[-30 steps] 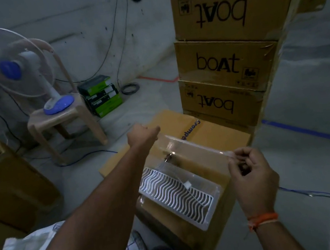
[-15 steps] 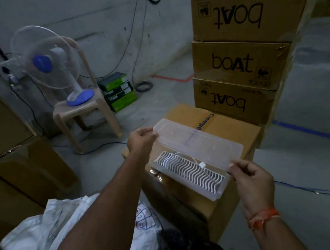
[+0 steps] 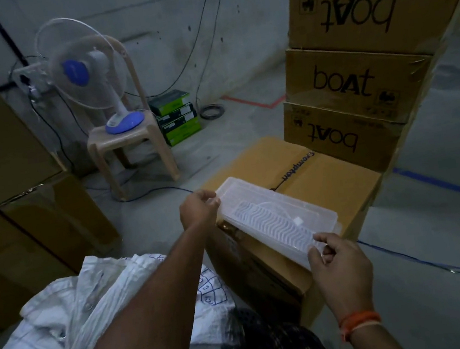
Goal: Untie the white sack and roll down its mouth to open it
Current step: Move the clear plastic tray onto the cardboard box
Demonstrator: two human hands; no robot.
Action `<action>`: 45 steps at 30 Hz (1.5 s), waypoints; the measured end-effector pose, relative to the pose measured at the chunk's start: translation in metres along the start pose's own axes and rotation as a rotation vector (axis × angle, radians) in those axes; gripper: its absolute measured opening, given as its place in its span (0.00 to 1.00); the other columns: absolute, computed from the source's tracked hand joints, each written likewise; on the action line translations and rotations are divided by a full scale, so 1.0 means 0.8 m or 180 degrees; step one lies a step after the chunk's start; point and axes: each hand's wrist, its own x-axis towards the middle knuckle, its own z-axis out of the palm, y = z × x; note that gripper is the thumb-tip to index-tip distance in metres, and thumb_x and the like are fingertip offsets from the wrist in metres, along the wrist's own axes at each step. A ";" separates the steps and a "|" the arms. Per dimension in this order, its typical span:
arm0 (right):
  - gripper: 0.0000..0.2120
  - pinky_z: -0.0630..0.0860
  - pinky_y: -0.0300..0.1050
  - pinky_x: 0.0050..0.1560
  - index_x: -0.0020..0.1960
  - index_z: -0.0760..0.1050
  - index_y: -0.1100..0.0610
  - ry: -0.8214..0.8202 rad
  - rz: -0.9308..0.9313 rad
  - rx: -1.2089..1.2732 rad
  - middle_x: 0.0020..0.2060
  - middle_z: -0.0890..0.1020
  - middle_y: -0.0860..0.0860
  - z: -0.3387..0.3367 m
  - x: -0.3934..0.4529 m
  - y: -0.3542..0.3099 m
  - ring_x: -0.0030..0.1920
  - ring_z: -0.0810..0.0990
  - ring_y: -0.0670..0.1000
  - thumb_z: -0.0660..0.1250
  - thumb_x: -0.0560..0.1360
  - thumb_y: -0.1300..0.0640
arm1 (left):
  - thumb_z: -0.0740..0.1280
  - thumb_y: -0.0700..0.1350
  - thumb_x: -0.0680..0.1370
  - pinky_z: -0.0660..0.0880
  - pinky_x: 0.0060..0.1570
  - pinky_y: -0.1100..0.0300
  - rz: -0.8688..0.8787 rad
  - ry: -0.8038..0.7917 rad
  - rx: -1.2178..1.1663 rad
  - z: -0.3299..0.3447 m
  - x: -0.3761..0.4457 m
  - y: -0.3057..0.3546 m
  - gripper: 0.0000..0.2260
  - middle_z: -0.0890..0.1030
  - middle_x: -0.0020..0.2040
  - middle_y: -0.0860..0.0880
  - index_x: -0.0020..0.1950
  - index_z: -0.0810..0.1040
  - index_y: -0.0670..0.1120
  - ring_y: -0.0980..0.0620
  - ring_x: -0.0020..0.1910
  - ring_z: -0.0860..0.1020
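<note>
Head view: a dim storeroom with a grey concrete floor (image 3: pixel 426 235) and a stained grey wall (image 3: pixel 159 15) hung with black cables.
Left hand (image 3: pixel 198 212): pinching the far-left end of a long clear plastic case (image 3: pixel 276 221) with a wavy white insert.
Right hand (image 3: pixel 338 262): fingers closed on the near-right corner of the same case; an orange thread band (image 3: pixel 360 322) circles the wrist.
Case: held just above the top of a low brown cardboard carton (image 3: pixel 322 188).
White woven sack (image 3: pixel 75 323): near left on the floor, crumpled under the left forearm, blue markings on its right side; neither hand touches it.
Far right: three stacked brown cartons printed "boat" (image 3: pixel 357 82).
Far left: a white and blue table fan (image 3: pixel 85 76) on a beige plastic chair (image 3: pixel 129 141), green and black boxes (image 3: pixel 176 116) beside it.
Floor: blue cable and tape lines at right.
</note>
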 end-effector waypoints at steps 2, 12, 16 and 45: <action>0.11 0.71 0.40 0.45 0.58 0.83 0.54 0.0006 -0.0050 -0.0060 0.46 0.79 0.55 0.001 -0.003 -0.001 0.41 0.77 0.51 0.73 0.76 0.59 | 0.76 0.46 0.78 0.83 0.60 0.48 0.0068 -0.0021 0.0038 0.003 0.000 -0.003 0.07 0.88 0.55 0.48 0.56 0.87 0.50 0.48 0.55 0.85; 0.11 0.69 0.39 0.43 0.57 0.81 0.54 -0.0060 -0.0014 -0.0326 0.43 0.78 0.55 0.002 -0.001 0.011 0.38 0.71 0.47 0.73 0.75 0.56 | 0.75 0.43 0.80 0.82 0.62 0.49 0.0275 -0.0152 -0.0192 0.017 0.006 -0.003 0.09 0.87 0.57 0.46 0.60 0.86 0.45 0.47 0.57 0.84; 0.08 0.65 0.30 0.37 0.52 0.79 0.51 -0.0072 0.0130 -0.0002 0.43 0.78 0.55 0.002 0.001 0.020 0.38 0.73 0.41 0.74 0.74 0.57 | 0.74 0.42 0.80 0.80 0.56 0.54 0.0219 -0.0224 -0.0262 0.018 0.007 -0.004 0.08 0.87 0.56 0.45 0.60 0.86 0.46 0.46 0.56 0.84; 0.08 0.77 0.43 0.42 0.50 0.85 0.51 0.0302 0.0886 0.1565 0.34 0.78 0.49 0.017 0.055 0.056 0.36 0.76 0.50 0.73 0.75 0.62 | 0.72 0.45 0.82 0.79 0.57 0.54 0.0600 -0.0694 0.0067 0.042 0.028 0.031 0.09 0.86 0.63 0.45 0.61 0.86 0.48 0.48 0.61 0.83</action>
